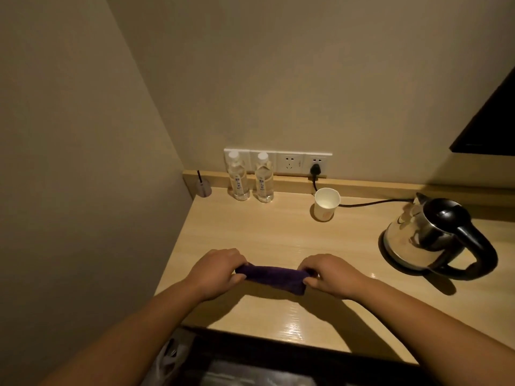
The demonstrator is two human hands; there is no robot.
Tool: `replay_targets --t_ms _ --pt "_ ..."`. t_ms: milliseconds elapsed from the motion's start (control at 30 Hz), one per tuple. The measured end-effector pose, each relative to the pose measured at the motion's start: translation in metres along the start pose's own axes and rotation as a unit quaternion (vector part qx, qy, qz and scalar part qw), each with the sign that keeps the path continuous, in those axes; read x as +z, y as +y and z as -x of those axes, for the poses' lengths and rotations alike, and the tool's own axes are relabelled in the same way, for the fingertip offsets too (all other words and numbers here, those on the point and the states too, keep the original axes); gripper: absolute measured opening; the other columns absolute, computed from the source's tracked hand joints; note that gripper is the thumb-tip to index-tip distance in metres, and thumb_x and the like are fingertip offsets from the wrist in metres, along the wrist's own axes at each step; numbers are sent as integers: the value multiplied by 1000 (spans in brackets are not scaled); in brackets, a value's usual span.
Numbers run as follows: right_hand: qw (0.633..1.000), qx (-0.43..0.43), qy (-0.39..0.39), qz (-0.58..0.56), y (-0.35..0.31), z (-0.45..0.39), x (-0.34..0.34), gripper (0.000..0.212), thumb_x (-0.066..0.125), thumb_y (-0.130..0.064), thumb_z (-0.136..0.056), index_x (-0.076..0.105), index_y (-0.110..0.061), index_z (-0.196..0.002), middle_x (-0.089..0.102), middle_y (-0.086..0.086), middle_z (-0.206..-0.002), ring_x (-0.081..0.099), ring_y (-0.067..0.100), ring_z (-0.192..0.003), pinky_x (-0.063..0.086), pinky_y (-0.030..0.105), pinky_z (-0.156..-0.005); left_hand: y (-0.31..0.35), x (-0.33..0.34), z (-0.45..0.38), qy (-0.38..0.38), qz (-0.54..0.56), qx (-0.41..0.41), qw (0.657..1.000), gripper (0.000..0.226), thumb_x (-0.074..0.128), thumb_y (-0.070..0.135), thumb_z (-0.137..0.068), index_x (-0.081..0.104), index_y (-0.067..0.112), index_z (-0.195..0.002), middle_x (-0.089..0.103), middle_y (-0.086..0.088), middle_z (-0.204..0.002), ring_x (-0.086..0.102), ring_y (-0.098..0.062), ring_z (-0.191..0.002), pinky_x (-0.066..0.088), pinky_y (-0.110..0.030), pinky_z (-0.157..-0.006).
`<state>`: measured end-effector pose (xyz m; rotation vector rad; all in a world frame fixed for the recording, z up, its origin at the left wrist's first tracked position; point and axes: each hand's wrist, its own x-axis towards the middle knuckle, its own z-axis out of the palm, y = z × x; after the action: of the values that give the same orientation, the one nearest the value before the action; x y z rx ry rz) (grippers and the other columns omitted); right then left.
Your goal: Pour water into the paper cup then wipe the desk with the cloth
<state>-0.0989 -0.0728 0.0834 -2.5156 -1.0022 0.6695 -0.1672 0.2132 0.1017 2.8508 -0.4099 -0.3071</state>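
Both hands, left hand point(216, 271) and right hand point(330, 274), are closed on the ends of the purple cloth point(271, 278) (soft, light, easily bunched), best pressed flat against the table point(278, 235).

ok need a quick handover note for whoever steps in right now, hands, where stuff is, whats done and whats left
Left hand and right hand: each grips one end of the purple cloth, held bunched between them at the desk near its front edge.
Paper cup: upright near the back wall, in front of the sockets. Whether it holds water cannot be told.
Kettle: on its base at the right, plugged in.
Two water bottles: capped, back left.
Done: cloth picked up.
Left: check the cup, then wipe the desk.
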Motion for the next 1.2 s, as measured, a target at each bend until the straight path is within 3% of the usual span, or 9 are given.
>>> replay_targets --t_ms 167,333,467,600,700,800,1000,1133,1200 --pt "992 12 115 52 1 -43 17 13 60 -26 -82 64 -20 -92 63 1 -88 55 20 -82 46 35 -67 -42 13 -37 32 -75 44 996 16 57 30 -89 62 29 -104 65 6 -98 59 -17 -90 43 -34 -78" --pt "971 10 198 131 -14 -67 48 11 63 -17 -75 61 -15 -85 64 6 -86 57 25 -76 38 31 -62 -66 28 -39 81 -116 48 989 22 70 22 -76 66 26 -98 69 6 -99 62 -18 -91 47 -36 -84" --pt "986 13 129 100 -27 -51 109 11 53 -24 -89 61 -18 -92 64 2 -95 59 21 -83 44 31 -70 -83 94 7 -8 -134 93 987 43 80 24 -69 67 21 -110 68 -2 -116 64 -22 -103 50 -36 -89" --pt "989 36 93 108 -27 -28 148 39 55 -36 -86 62 -12 -115 59 12 -130 57 27 -114 48 35 -94 -96 129 40 -92 -139 70 984 54 48 50 -87 59 19 -130 56 -3 -139 58 -24 -121 49 -42 -94" --pt "985 63 59 148 -32 -25 146 56 51 -50 -85 58 -14 -128 56 11 -136 54 25 -124 44 43 -101 -99 125 44 -103 -149 64 981 63 42 59 -89 53 19 -136 50 -3 -144 51 -26 -129 40 -47 -104" --pt "982 66 43 170 -31 -26 149 59 47 -53 -88 56 -15 -132 53 9 -140 52 24 -127 41 45 -103 -101 127 44 -103 -151 76 980 67 41 62 -89 49 18 -139 46 -4 -147 48 -28 -131 26 -49 -111" --pt "979 106 17 172 -37 -21 153 62 42 -55 -89 49 -15 -136 49 9 -143 49 24 -129 20 41 -106 -100 123 47 -131 -139 67 979 72 38 64 -89 44 16 -142 32 -5 -151 45 -29 -134 34 -52 -103" --pt "979 102 37 170 -41 -22 151 66 38 -58 -91 46 -15 -140 43 8 -148 42 28 -135 21 47 -114 -98 119 42 -122 -137 78 980 73 29 60 -93 22 16 -152 7 -2 -157 11 -26 -146 4 -50 -113" --pt "983 108 59 137 -47 -23 142 64 40 -56 -89 48 -16 -139 45 9 -147 42 29 -134 29 48 -110 -100 119 39 -89 -130 83 984 68 38 54 -90 38 16 -146 30 -5 -155 28 -26 -143 17 -48 -113"
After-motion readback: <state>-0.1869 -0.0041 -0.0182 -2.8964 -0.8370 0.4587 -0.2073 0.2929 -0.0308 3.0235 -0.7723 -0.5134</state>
